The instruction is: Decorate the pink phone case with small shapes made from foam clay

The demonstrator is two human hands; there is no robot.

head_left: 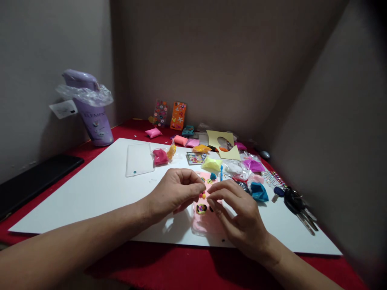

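Pink phone case [205, 223], lower centre: part-decorated, bottom end bare. Left hand [181, 187] pinched, contents unclear; right hand [238, 205] loosely parted, seemingly empty.

left hand [181, 189]: thumb and forefinger pinched; right hand [238, 209]: fingers curled, thumb apart; both forearms [99, 231]: angled inward

left hand [181, 187], right hand [240, 211] over pink case [207, 224] on white board [87, 205], keys [294, 201] right
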